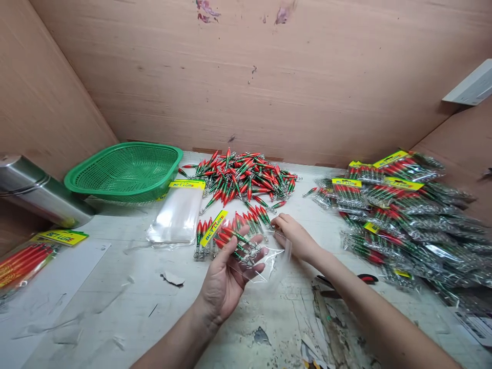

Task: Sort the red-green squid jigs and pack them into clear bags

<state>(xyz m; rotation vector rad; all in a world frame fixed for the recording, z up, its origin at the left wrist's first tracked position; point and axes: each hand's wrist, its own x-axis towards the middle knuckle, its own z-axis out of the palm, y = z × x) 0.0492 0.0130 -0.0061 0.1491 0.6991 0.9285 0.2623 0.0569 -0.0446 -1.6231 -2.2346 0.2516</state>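
My left hand is closed around a clear plastic bag, its thumb lying on top. Inside the bag are several red and green fishing lures with silvery hooks, and its yellow "BCT LURE" header points to the upper left. My right hand is at the bag's far right side with its fingers curled in, beside a row of loose lures. What its fingertips grip, if anything, is hidden. More lures stand in a row just left of the bag.
Behind is a large heap of loose lures. Empty header bags are stacked to the left, near a green basket and a metal flask. Filled packs pile up on the right. Scissors lie beneath my right forearm.
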